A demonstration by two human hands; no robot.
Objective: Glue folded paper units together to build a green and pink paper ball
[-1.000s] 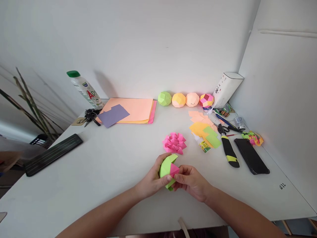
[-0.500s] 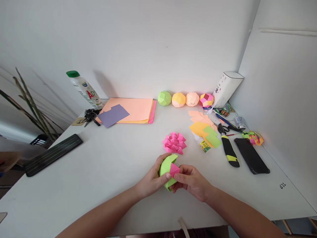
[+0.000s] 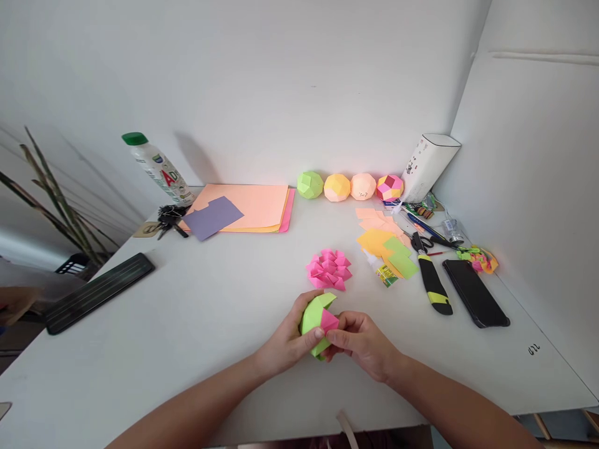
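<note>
Pink paper piece at the edge of a green paper shell, held above the tabletop.
The left hand grips the shell; the right hand pinches beside the pink piece. Light support and even finger pressure should avoid creasing the paper. Against half a second earlier, the hands' pose is nearly unchanged.
</note>
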